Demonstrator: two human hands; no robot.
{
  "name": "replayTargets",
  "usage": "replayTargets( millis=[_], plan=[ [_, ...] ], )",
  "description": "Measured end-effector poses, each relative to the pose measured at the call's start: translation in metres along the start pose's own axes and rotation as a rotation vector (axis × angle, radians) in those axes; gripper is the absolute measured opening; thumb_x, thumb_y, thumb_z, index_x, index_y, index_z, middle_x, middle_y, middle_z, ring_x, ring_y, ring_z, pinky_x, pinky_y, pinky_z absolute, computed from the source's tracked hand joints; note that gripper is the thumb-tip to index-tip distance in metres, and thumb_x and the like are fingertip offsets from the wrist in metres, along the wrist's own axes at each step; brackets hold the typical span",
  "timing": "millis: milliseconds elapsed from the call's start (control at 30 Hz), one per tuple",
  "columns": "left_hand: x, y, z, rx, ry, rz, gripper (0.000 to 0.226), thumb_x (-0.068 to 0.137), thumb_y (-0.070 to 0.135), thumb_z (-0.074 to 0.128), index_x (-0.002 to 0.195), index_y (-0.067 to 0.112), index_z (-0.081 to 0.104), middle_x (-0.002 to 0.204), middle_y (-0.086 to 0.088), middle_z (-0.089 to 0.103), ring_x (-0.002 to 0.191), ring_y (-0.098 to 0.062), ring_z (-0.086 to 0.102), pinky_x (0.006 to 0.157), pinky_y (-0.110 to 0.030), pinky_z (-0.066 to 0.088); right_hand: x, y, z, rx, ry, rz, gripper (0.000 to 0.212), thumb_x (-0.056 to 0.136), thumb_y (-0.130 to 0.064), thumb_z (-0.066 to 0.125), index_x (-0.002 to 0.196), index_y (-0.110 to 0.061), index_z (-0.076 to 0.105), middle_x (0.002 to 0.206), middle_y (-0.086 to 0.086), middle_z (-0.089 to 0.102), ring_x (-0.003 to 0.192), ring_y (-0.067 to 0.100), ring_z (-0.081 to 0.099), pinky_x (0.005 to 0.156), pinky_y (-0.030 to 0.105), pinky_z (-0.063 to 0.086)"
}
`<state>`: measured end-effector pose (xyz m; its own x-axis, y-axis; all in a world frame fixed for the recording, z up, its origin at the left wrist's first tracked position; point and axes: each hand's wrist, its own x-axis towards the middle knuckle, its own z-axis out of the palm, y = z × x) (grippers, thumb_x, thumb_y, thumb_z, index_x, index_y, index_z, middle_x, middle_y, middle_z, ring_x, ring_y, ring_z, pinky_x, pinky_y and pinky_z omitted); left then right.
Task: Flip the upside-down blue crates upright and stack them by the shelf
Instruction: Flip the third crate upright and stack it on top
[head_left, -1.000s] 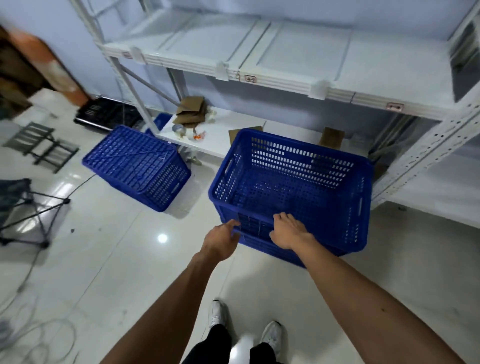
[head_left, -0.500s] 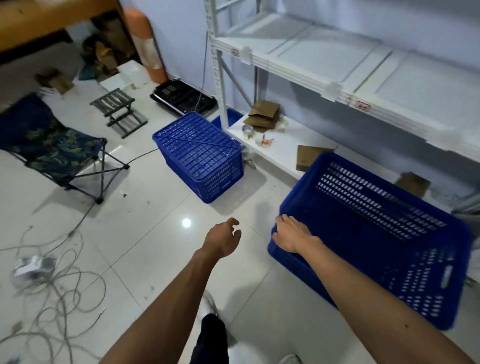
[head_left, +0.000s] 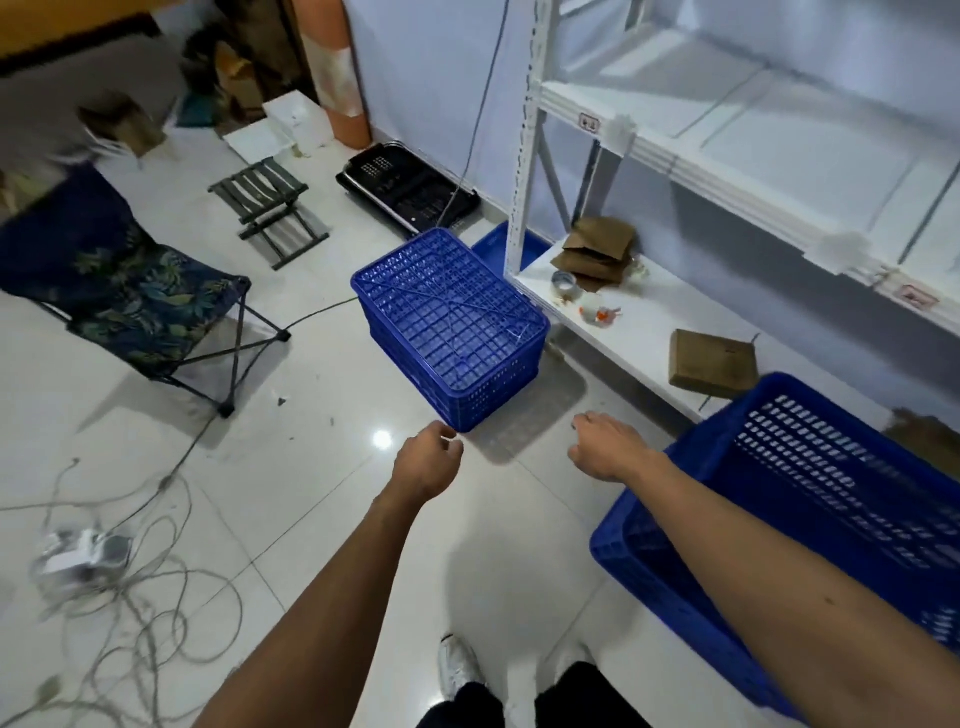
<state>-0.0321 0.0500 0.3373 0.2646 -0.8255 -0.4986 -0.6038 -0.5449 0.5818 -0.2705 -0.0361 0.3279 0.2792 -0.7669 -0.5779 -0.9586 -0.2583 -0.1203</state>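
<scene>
An upside-down blue crate (head_left: 451, 322) rests on the white tiled floor in front of the white metal shelf (head_left: 670, 150), its gridded bottom facing up. An upright blue crate (head_left: 810, 514) stands at the right by the shelf, its open top toward me. My left hand (head_left: 426, 464) hovers just short of the upside-down crate's near corner, fingers loosely curled and holding nothing. My right hand (head_left: 608, 447) is stretched out between the two crates, fingers apart and empty, touching neither.
A folding camp chair (head_left: 130, 306) and a small folding stool (head_left: 267, 210) stand at the left. Loose cables (head_left: 135, 561) and a power strip lie on the floor at lower left. A black tray (head_left: 405, 189) sits by the wall. Cardboard pieces (head_left: 711, 364) lie on the lowest shelf.
Both hands have let go of the upright crate's rim. The view has swung left, so the upside-down crate now sits centre and my hands reach toward it.
</scene>
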Motion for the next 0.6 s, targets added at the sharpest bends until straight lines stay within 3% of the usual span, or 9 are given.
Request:
replayTargets(
  millis=[267,433,600],
  plan=[
    [0.1,0.019,-0.035,-0.08,0.017,-0.05,0.031,0.099,0.026,0.049,0.125,0.012,0.059,0.123,-0.007,0.065,0.093,-0.014,0.054,0.08,-0.027,0.045,0.128,-0.022,-0.09,-0.101,0.029,-0.066,0.041,0.094,-0.024,0.044,0.132,-0.01,0.049,0.136,0.012,0.051,0.119,0.028,0.05,0.091,0.039,0.043],
    [0.207,0.038,-0.051,-0.16,0.015,-0.144,0.033,0.091,0.035,0.058,0.118,0.016,0.063,0.114,-0.002,0.069,0.097,-0.018,0.063,0.085,-0.032,0.052,0.271,-0.009,-0.135,-0.151,-0.021,-0.122,0.038,0.092,-0.031,0.046,0.125,-0.014,0.05,0.131,0.01,0.053,0.117,0.029,0.052,0.087,0.04,0.045],
    [0.325,0.046,-0.046,-0.327,0.102,-0.373,0.032,0.085,0.041,0.065,0.109,0.018,0.065,0.107,-0.001,0.07,0.099,-0.022,0.065,0.09,-0.036,0.053,0.424,-0.005,-0.171,-0.199,-0.133,-0.177,0.035,0.094,-0.03,0.046,0.12,-0.008,0.052,0.128,0.015,0.055,0.112,0.033,0.056,0.079,0.036,0.042]
  ],
)
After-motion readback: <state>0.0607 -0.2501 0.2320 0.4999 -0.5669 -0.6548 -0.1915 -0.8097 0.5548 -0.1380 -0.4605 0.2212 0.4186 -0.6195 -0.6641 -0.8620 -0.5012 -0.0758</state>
